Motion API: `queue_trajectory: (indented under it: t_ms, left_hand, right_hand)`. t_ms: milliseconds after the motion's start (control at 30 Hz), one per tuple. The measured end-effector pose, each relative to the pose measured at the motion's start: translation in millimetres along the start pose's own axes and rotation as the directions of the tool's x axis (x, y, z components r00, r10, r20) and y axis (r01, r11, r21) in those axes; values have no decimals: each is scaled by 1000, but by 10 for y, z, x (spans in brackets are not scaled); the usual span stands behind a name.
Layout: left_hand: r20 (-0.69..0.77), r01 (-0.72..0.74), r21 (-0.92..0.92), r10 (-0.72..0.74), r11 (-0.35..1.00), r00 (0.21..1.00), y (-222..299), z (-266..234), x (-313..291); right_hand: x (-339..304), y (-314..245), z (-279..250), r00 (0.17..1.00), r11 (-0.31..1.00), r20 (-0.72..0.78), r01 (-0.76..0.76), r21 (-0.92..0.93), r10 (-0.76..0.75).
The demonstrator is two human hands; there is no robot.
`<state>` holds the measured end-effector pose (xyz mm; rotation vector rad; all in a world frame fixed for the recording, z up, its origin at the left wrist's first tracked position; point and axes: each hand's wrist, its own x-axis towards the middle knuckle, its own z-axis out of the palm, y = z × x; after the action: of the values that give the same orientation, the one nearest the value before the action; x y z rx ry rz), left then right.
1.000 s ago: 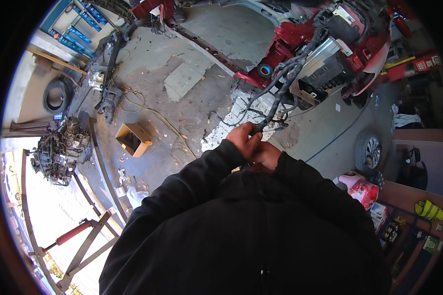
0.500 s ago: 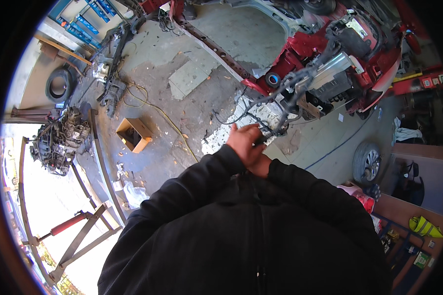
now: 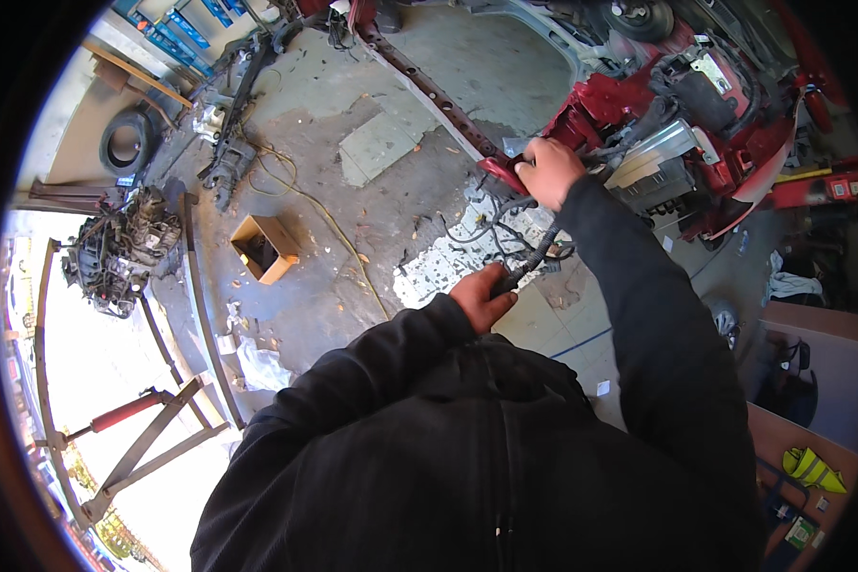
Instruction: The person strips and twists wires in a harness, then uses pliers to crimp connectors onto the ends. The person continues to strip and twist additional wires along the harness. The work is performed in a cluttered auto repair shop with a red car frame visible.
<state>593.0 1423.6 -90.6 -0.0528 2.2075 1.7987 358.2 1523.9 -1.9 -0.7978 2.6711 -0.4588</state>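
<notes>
My left hand [image 3: 483,297] is closed around the end of a black wrapped wiring harness [image 3: 541,250], in front of my chest. The harness runs up and to the right, with thinner loose cables looping near it. Farther out, my right hand [image 3: 550,173] reaches to the corner of the red car body frame [image 3: 505,175]. Its fingers are curled, and whatever they hold is hidden by the hand. Below the harness, a white speckled sheet [image 3: 439,272] lies on the floor.
A stripped red car front [image 3: 715,124] fills the upper right. An open cardboard box [image 3: 278,250] stands on the floor at left, near a yellow cord [image 3: 334,227]. A removed engine [image 3: 124,253] and a metal lift frame [image 3: 196,315] are at far left.
My hands were together at the harness. The right has moved up and right to the red frame, where a dark ring with a blue inside showed before. The left keeps its hold.
</notes>
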Motion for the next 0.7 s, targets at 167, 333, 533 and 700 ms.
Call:
queue_trajectory:
  t_ms: [167,333,533,700]
  left_hand:
    - [-35,-13,84,16,996,999,229,-85,-44]
    - [-18,-22,179,25,984,1000,320,-218,39]
    - [150,-182,224,151,957,977,367,-466,189]
    - [179,-350,341,305,872,935,556,-671,343]
  right_hand:
    - [461,322,633,985,855,-88,-171,-490,147]
    - [548,428,645,974,852,-14,-205,-481,226]
    - [-42,202,104,873,958,-395,256,-130,-287]
    - [-1303,349,-338,931,514,-332,360,779,-148]
